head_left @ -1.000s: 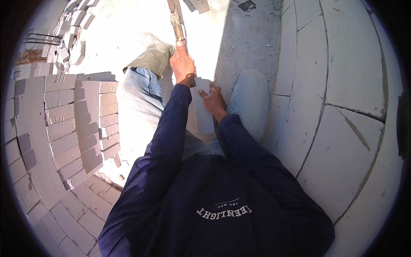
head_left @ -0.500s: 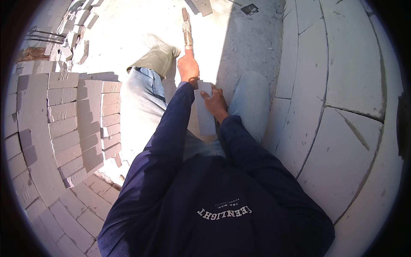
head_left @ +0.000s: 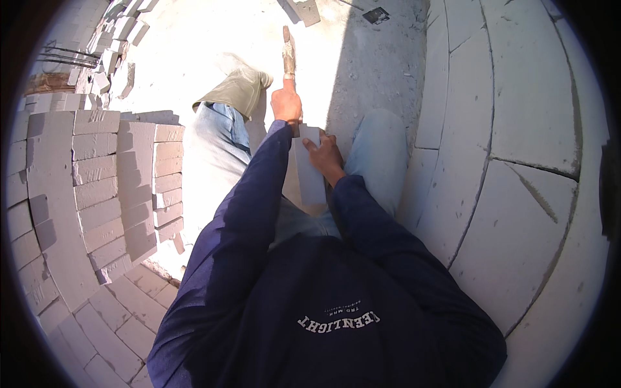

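My left hand (head_left: 286, 106) is closed round a long, narrow hand tool (head_left: 288, 57) with a worn, mottled shaft. Its far end points away from me; a brown part shows below the fist, beside the top end of a pale grey block (head_left: 311, 171). I cannot make out the tool's exact kind. The block stands lengthwise between my knees. My right hand (head_left: 325, 157) grips its upper right side, thumb across the face and fingers round the edge.
On the left rise stacks of pale blocks (head_left: 97, 171). A block wall (head_left: 517, 213) with dark joints runs along my right. Loose blocks (head_left: 123, 29) lie at the far left, with thin dark rods (head_left: 68, 57) beside them. A flat dark piece (head_left: 376, 15) lies on the dusty floor ahead.
The tool's far end has come nearer to me, and my left hand has shifted slightly with it. My right hand and the block have stayed in place.
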`<state>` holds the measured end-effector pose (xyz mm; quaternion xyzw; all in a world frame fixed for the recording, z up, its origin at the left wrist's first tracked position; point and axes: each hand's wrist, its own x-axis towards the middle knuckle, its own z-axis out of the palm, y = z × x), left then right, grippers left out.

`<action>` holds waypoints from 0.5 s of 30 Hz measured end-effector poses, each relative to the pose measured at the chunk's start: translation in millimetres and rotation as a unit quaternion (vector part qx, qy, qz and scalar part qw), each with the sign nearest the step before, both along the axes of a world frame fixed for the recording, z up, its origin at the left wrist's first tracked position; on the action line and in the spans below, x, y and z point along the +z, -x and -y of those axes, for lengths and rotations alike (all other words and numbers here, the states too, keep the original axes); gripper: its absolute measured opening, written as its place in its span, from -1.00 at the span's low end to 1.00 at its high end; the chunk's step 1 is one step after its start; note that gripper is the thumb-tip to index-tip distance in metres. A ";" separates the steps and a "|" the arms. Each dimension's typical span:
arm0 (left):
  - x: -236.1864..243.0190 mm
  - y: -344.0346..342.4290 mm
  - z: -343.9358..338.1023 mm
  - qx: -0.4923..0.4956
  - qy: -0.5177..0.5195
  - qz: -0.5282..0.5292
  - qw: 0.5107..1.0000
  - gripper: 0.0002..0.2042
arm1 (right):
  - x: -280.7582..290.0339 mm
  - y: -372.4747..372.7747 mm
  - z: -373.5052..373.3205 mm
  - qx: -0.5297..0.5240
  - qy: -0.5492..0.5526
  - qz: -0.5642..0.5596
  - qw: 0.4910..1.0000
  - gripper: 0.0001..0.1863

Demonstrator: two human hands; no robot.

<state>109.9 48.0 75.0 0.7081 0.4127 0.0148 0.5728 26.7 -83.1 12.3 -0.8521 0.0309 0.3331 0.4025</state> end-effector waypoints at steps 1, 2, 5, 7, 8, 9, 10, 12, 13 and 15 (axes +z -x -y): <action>8.8 -4.8 -1.7 -0.010 0.029 0.021 0.999 -0.33 | -1.5 -0.1 0.2 -0.003 -0.003 0.011 1.000 -0.25; 21.4 -9.6 1.8 -0.004 0.029 0.035 0.999 -0.33 | -1.0 -1.0 1.3 -0.009 -0.004 0.022 1.000 -0.24; 44.6 -11.1 13.5 0.004 0.008 0.091 0.996 -0.30 | 2.6 -3.7 7.1 -0.018 -0.016 0.009 1.000 -0.24; 40.9 -9.3 17.7 -0.015 -0.022 0.132 0.991 -0.29 | 0.9 -1.9 10.8 -0.021 -0.008 -0.004 1.000 -0.24; 41.8 -12.1 18.1 -0.024 -0.039 0.157 0.987 -0.28 | -1.5 -3.3 10.8 -0.022 0.004 -0.002 1.000 -0.24; 12.7 -13.2 4.3 -0.006 -0.102 0.168 0.981 -0.27 | 0.1 -1.2 3.1 -0.011 0.007 0.000 1.000 -0.23; -3.0 -14.1 -0.1 -0.004 -0.087 0.112 0.990 -0.27 | -1.1 -0.7 0.8 -0.007 0.002 0.002 1.000 -0.23; -10.1 -15.9 0.6 0.001 -0.049 0.003 0.999 -0.27 | -1.8 -1.0 1.7 0.000 -0.002 0.009 1.000 -0.23; -12.5 -15.7 -3.2 0.006 -0.004 -0.016 1.000 -0.31 | -2.2 -1.7 0.8 0.000 0.001 0.009 1.000 -0.23; -1.5 -22.8 -0.5 0.024 0.089 -0.019 0.996 -0.34 | -1.7 -2.6 2.8 -0.001 0.014 0.007 1.000 -0.25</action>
